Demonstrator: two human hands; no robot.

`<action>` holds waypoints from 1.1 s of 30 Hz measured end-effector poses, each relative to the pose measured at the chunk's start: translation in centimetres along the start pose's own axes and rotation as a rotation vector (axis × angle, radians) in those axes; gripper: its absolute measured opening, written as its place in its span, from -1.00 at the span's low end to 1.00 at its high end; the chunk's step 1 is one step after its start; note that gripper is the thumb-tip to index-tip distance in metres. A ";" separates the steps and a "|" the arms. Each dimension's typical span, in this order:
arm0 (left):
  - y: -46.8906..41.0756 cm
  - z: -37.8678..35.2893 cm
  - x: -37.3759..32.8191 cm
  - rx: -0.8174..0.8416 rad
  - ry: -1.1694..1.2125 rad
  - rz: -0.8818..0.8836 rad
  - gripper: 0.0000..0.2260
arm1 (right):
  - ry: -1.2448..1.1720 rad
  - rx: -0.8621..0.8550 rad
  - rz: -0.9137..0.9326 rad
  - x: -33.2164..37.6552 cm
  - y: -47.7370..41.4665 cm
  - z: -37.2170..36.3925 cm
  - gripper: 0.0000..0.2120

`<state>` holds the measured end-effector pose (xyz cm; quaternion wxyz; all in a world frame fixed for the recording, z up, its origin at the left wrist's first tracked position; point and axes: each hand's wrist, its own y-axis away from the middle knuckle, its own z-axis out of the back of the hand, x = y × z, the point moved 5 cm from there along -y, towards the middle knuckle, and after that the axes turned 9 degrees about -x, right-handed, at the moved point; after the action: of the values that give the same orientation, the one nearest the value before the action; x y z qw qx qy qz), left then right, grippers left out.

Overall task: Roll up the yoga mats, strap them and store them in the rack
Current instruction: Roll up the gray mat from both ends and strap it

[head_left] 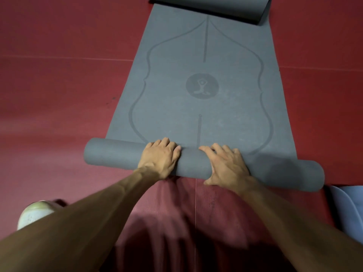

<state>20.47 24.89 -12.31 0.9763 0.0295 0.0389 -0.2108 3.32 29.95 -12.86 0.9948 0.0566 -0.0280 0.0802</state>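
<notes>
1. Two grips were in view, one grey mat (pixel 206 107) spread on the red floor (pixel 59 85), one shoe (pixel 33 213) at the lower left, and one pale blue thing (pixel 347 209) at the right edge, too cropped to identify.
2. The mat's near end was wound into a single roll (pixel 194 163). A second, dark roll (pixel 208 6) lay across the far end. I could not tell whether it was part of the same mat or another one.
3. One round emblem (pixel 202 86) sat in the middle of the flat stretch.
4. The near roll lay skewed, with its left end farther away than its right. Both ends stuck out past the side edges of the flat part.
5. Bare floor lay open on either side of the mat. The flat stretch ran unobstructed from the near roll to the dark roll.
6. The left grip (pixel 160 157) sat on top of the roll left of centre, fingers curled over its far side.
7. The right grip (pixel 225 163) lay just right of centre, fingers spread and bent over the top, thumb at the near side.
8. Both grips held the roll, with a short span of it bare between them.
</notes>
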 end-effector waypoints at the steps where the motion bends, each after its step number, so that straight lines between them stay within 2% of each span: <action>1: 0.1 0.2 0.0 0.012 0.009 -0.019 -0.64 | -0.009 0.000 -0.001 -0.1 -0.2 0.2 -0.11; 3: 0.3 0.5 0.1 0.043 0.027 -0.037 -0.63 | -0.038 0.027 -0.010 -0.2 -0.2 0.7 -0.17; 6: 1.8 0.5 0.1 0.117 -0.007 -0.047 -0.58 | -0.142 0.138 -0.016 0.4 0.4 0.8 -0.16; 10: 6.1 1.0 0.1 0.102 -0.029 -0.044 -0.24 | -0.250 0.322 -0.010 2.0 1.4 0.7 -0.16; 13: 9.1 0.4 -0.1 0.137 -0.010 -0.024 -0.15 | -0.284 0.474 -0.008 2.9 1.9 0.5 -0.14; 16: 9.8 -0.6 0.1 0.140 0.018 -0.016 -0.07 | -0.303 0.525 -0.017 3.2 2.2 0.1 -0.14; 18: 9.3 -0.9 0.2 0.102 0.027 -0.027 -0.07 | -0.264 0.490 -0.012 3.2 2.3 -0.1 -0.11; 21: 7.8 -1.0 0.4 0.140 -0.003 -0.053 -0.06 | -0.147 0.319 0.049 3.0 2.5 0.0 -0.07; 24: 5.5 -1.0 0.9 0.213 0.023 -0.034 -0.18 | -0.137 0.135 0.064 3.1 3.0 0.5 -0.06; 28: 2.9 -1.4 1.2 0.253 0.066 -0.026 -0.45 | 0.007 -0.011 0.023 4.2 4.1 0.5 0.08; 31: 1.7 -1.5 1.5 0.263 0.078 -0.011 -0.46 | 0.047 -0.164 -0.048 4.6 4.9 -0.5 0.22; 33: 0.9 -1.6 1.6 0.290 0.091 0.000 -0.46 | 0.055 -0.198 -0.060 4.5 4.8 -1.3 0.26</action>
<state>22.24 25.20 -14.03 0.9590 0.1797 0.0521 -0.2126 7.04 35.47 -13.30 0.9978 -0.0436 -0.0066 0.0489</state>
